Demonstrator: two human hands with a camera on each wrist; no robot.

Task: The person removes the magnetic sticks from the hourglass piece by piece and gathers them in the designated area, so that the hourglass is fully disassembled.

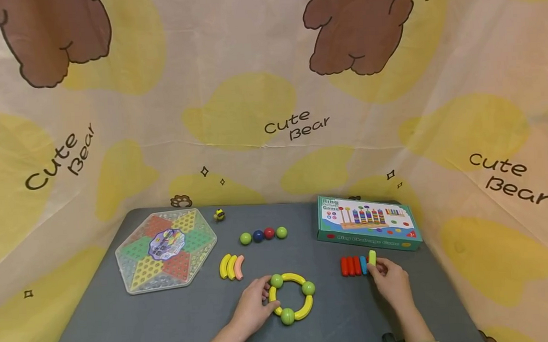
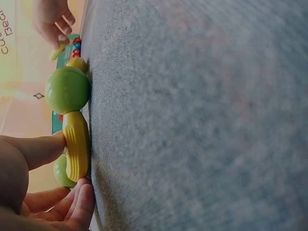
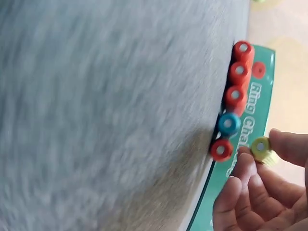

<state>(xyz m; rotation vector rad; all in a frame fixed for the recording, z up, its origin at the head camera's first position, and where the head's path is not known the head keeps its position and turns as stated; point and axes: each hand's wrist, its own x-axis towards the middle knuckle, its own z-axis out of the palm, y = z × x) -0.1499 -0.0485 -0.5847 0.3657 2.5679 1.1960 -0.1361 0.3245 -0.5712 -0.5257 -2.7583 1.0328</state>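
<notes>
Stick (image 1: 372, 256), yellow-green, pinched between thumb and fingers of the right hand (image 1: 394, 285), out toward the right edge of the table (image 1: 170, 324)! Its long axis runs roughly at the far edge, poking ahead of the grip, and it's up above the right end of the row of red sticks (image 1: 351, 266) and one blue stick (image 1: 363, 265); how high is hard to judge. Well apart leftward lies the ring (image 1: 305, 310), its left side clasped by the nearer left hand (image 1: 251, 308).
</notes>
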